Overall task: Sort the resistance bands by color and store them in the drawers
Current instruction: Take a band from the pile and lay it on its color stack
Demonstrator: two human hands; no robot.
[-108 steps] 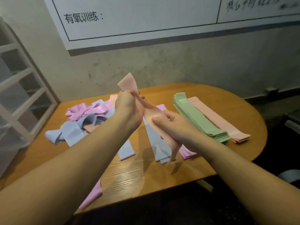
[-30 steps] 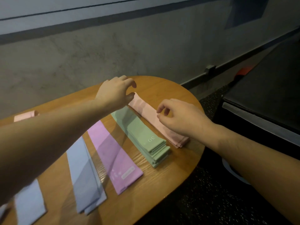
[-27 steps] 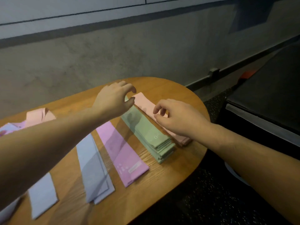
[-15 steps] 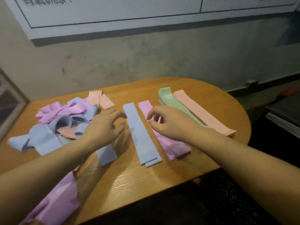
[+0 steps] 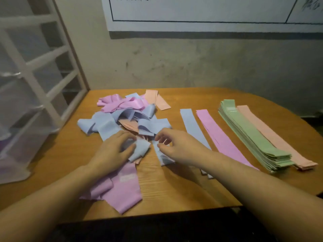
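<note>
Head view, wooden table (image 5: pixel 174 189) with rounded right end; its near edge runs along the lower part of the frame, its left end butts against a white drawer unit (image 5: pixel 26 102) at left of frame.

Left hand (image 5: pixel 113 151), centre-left: fingers spread and only slightly bent, lying flat on a blue band (image 5: pixel 139 149) at the near edge of the tangled pile (image 5: pixel 125 116); pressing, not gripping it as far as visible. Right hand (image 5: pixel 176 147), centre: fingers loosely curled, thumb and fingertips close together just over a blue strip (image 5: pixel 161 156); can't tell if it actually pinches the strip, blur there.

The unsorted pile of blue, pink-purple and peach bands sits centre-left, reaching back near the table's far edge. A pink-purple band (image 5: pixel 122 191) lies under the left forearm, its end close to the near table edge.

Sorted rows, right half of frame, all laid diagonal and parallel: single blue band (image 5: pixel 192 126), then pink-purple bands (image 5: pixel 220 137), then thick green stack (image 5: pixel 253 137), then peach stack (image 5: pixel 272 137) just beside the green, nearest the rounded right edge.

Bare wood: lower centre strip between the hands and near edge, far right corner behind the stacks, left strip by the drawers. Wall with white board (image 5: pixel 209 13) at top.
</note>
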